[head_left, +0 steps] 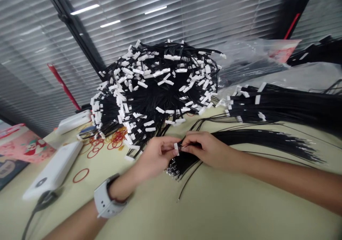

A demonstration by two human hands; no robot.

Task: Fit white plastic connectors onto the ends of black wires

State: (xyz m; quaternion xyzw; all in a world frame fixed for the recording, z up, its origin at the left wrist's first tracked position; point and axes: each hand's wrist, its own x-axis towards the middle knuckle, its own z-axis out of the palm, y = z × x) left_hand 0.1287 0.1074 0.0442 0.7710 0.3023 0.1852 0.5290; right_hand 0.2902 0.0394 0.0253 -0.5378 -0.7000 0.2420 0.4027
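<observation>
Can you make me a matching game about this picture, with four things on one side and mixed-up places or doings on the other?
Column one:
1. Left hand
2. Grey wristband
3. Lone red rubber band
4. Slatted blinds

Column two:
A. Behind the big pile of black wires
B. Lying flat on the table
C. Holding a small white connector
D. Wrapped around a wrist

Right pairs: 1-C, 2-D, 3-B, 4-A
</observation>
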